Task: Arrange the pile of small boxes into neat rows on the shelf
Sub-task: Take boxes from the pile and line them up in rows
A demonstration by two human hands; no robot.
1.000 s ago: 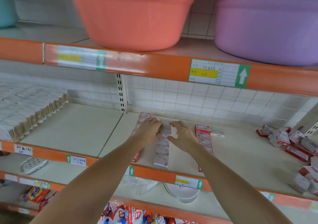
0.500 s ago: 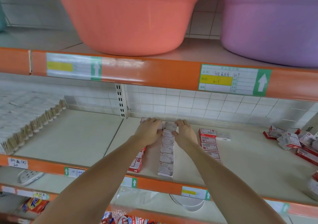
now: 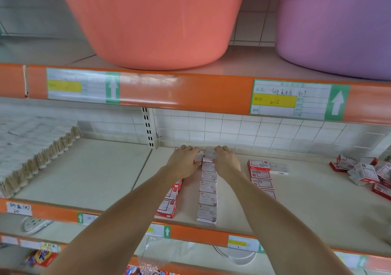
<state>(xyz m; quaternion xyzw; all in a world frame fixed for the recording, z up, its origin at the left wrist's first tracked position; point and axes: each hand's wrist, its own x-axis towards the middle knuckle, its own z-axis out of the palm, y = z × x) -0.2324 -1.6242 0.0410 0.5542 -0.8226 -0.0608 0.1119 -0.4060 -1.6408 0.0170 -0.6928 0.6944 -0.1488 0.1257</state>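
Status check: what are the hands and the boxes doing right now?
Both hands, left and right, flank the middle row at the shelf back. Loose pile waits far right. Nothing in the way.

I stood close to a store shelf unit with orange front rails (image 3: 190, 92) and pale cream boards (image 3: 84, 169). White square wall tiles (image 3: 232, 131) ran behind the middle level, and a slotted metal upright (image 3: 148, 126) split that level into two bays. Price labels with green arrows (image 3: 300, 99) were stuck along the rails. On the board above me sat a big orange tub (image 3: 156, 21) and, just beside it to the right, a purple tub (image 3: 338, 27). To my left lay a dense stack of wrapped wooden sticks (image 3: 31, 147). The level below held a clear plastic bag (image 3: 169, 251) and some bright packets (image 3: 42, 257). The light was soft and even.
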